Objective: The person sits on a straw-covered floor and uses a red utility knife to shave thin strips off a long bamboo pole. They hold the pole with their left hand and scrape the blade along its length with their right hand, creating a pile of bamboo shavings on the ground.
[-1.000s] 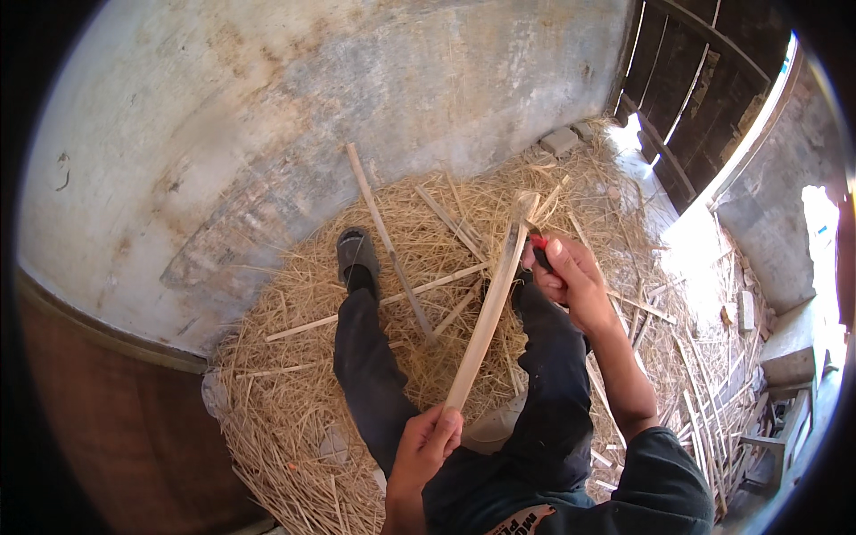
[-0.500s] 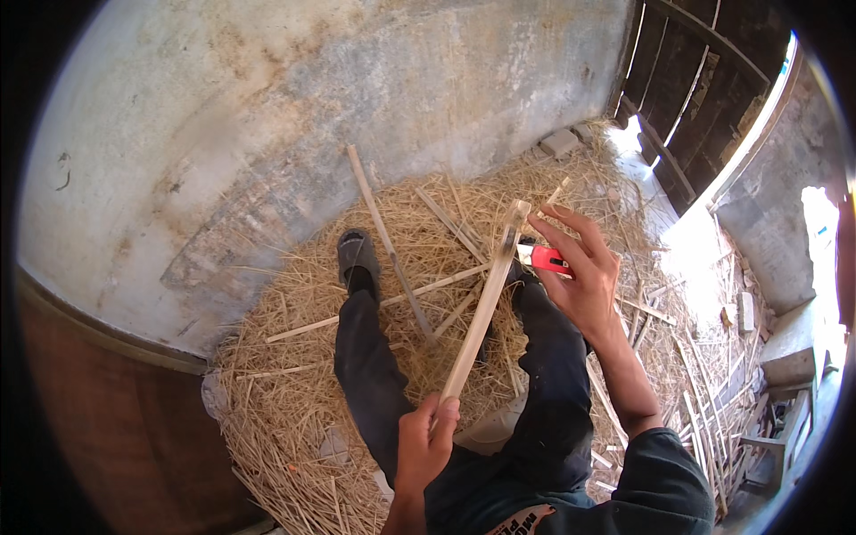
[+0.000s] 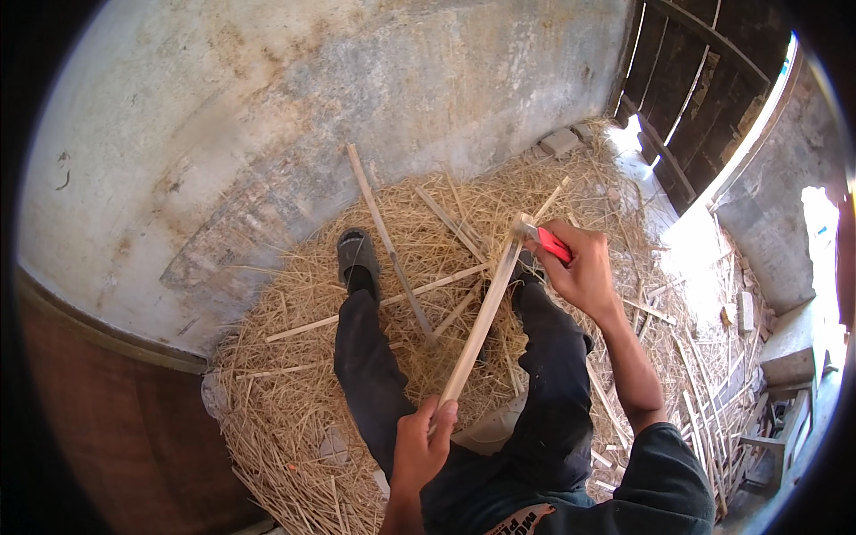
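My left hand is closed around the near end of a long, pale strip of bamboo or wood. The strip slants up and away between my legs, with a darker mark near its far end. In my right hand is a red-handled utility knife, gripped with the fingers wrapped round the handle. Its blade meets the strip close to the far tip. Whether the edge has bitten into the surface is too small to tell.
Straw-like shavings cover the floor around my legs. Loose strips lie on them, one reaching toward the stained wall. Concrete blocks sit by the wall's far corner. More strips lie at the right, near a wooden frame.
My right hand's fingers, spread before, have folded around the knife handle. The knife has shifted up toward the strip's far tip and tilted. My left hand stays in nearly the same place.
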{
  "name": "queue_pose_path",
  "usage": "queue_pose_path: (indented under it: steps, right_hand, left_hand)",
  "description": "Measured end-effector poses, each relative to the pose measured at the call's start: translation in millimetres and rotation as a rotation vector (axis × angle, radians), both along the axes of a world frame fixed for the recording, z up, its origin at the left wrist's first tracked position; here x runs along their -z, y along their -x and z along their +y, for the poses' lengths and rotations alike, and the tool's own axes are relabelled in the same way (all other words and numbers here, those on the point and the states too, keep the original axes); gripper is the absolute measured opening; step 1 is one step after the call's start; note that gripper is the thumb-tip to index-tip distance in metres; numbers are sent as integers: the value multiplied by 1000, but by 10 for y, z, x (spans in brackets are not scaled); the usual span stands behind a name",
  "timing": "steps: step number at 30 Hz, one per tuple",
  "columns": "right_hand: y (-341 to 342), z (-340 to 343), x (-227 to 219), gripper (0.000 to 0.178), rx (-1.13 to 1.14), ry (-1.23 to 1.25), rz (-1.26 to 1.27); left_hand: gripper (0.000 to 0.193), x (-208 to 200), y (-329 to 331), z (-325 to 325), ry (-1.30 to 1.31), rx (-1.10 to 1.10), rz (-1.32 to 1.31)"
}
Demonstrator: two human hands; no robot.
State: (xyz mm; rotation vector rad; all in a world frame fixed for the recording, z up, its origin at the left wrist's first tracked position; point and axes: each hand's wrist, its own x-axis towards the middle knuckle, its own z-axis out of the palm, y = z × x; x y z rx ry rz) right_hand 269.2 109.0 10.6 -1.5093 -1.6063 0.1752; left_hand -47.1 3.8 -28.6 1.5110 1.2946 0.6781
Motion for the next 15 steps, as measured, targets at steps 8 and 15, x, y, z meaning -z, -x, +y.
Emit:
queue_pose_path:
  steps: [8,15]
  right_hand:
    - [-310,100,45,20,-299,230,263]
    - [-863,72,141,33,62,157,274]
  left_hand:
    - [35,111,241,45,147,54,-99]
    - [36,187,286,100,198,-3,-307]
